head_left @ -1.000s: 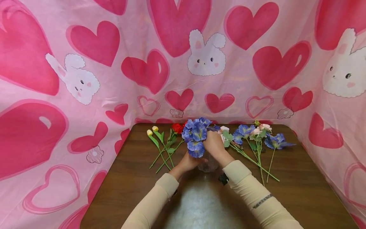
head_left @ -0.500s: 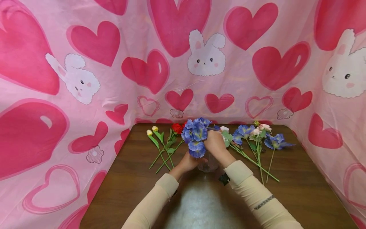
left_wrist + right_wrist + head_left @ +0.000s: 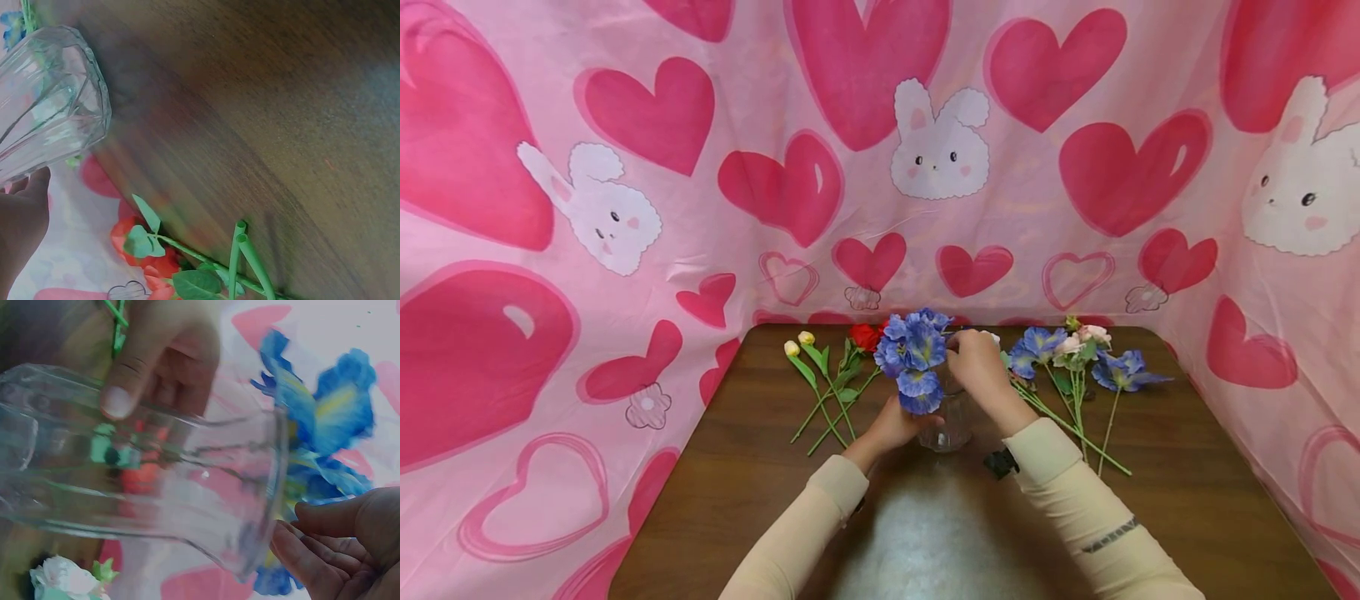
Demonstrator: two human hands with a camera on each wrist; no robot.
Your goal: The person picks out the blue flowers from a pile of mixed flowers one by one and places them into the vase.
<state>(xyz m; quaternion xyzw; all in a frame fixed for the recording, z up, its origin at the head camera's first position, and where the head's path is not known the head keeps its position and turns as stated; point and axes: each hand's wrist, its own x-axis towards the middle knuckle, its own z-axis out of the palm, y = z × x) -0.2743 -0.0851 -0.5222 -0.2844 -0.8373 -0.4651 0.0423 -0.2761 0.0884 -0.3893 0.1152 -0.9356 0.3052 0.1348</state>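
Note:
A clear glass vase [image 3: 952, 427] stands tilted on the wooden table with blue irises [image 3: 917, 354] leaning out of its mouth. My left hand [image 3: 891, 427] grips the vase from the left side; in the right wrist view its thumb lies along the glass. Thin stems show through the vase wall [image 3: 206, 506]. Beside the rim, to the right of the blooms, is my right hand [image 3: 981, 371]. Its thumb and loosely bent fingers [image 3: 319, 565] are at the rim, a gap showing between them and no stem in them. The left wrist view catches the vase's base [image 3: 94, 119].
Yellow tulips [image 3: 799, 343] and red roses [image 3: 865, 336] lie on the table [image 3: 925, 533] to the left. Over on the right are more blue irises [image 3: 1123, 371] and pale pink roses [image 3: 1086, 340], their green stems pointing forward. A pink heart-print cloth [image 3: 940, 225] hangs behind.
My right hand has drawn back to the right from the irises, uncovering more of the vase. The left hand and the vase stay in place.

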